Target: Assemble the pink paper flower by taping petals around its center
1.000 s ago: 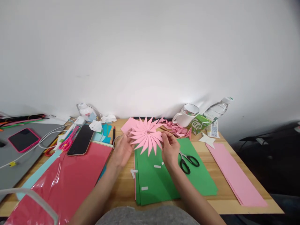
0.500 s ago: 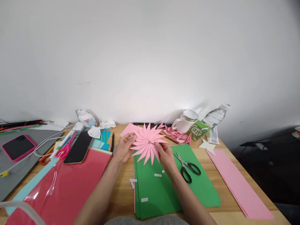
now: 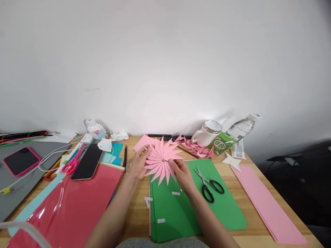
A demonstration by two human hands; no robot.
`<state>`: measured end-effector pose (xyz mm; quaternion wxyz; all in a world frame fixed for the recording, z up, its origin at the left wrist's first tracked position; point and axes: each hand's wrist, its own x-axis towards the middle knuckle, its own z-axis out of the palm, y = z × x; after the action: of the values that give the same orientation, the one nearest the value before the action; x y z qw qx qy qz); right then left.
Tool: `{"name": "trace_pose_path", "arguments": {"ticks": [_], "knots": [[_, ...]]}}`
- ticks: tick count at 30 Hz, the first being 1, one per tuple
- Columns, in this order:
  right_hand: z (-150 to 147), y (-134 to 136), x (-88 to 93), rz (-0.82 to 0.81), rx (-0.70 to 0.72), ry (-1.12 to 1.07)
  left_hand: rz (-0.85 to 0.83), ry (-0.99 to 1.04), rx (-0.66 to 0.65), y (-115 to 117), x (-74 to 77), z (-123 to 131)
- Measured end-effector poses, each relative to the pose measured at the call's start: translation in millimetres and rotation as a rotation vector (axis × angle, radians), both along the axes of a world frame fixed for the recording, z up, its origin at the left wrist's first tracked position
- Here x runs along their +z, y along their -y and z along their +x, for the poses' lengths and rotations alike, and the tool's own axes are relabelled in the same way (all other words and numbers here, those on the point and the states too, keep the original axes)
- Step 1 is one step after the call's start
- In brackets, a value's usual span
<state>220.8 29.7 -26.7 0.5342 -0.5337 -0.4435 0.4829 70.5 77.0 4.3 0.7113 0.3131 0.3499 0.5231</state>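
Both hands hold a pink folded-paper star (image 3: 160, 167) with many pointed rays and a small hole at its middle. My left hand (image 3: 139, 163) grips its left edge, thumb on top and fingers beneath. On the right side, my right hand (image 3: 182, 172) pinches it with the thumb near the centre; its other fingers are partly hidden under the paper. The star is held above the far left part of a stack of green paper (image 3: 186, 217). Black-handled scissors (image 3: 208, 184) lie partly spread on the green paper, to the right of my right hand.
Pink folded pieces (image 3: 199, 148) lie near the wall beside a white mug (image 3: 207, 133), a green box (image 3: 221, 143) and a water bottle (image 3: 240, 128). Long pink paper (image 3: 269, 203) lies right. Leftward are a phone (image 3: 87, 162), pink scissors (image 3: 73, 162) and a red folder (image 3: 69, 206).
The star has been lowered slightly and tilts a little differently, both hands still holding it. The camera view has shifted slightly.
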Motion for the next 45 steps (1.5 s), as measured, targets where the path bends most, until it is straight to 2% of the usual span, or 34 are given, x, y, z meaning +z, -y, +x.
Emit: {"name": "trace_pose_path", "arguments": {"ticks": [6,14,17,20,25,32,38,45], "knots": [[-3,0,-3.2,0.025,-0.044,0.123,-0.005,-0.077,0.011,-1,-3.0,0],[3,-2,-2.1,0.061,0.041,0.153,-0.022,-0.068,0.045,-3,-8.4,-3],[1,0,-1.9,0.034,-0.051,0.128,-0.045,-0.056,0.060,-3,-7.7,-4],[-4,5,-0.7,0.035,-0.148,0.245,-0.038,-0.060,0.082,-2,-7.7,-2],[-8,12,4.5,0.116,-0.168,0.437,-0.039,-0.097,0.111,1,-8.7,2],[-3,12,5.0,0.112,-0.166,0.329,-0.007,-0.140,0.152,3,-7.8,2],[-12,18,3.0,0.083,-0.198,0.108,0.002,-0.175,0.195,4,-9.1,0],[-18,26,-3.9,0.102,-0.165,0.096,0.021,-0.217,0.203,7,-10.2,-2]]}}
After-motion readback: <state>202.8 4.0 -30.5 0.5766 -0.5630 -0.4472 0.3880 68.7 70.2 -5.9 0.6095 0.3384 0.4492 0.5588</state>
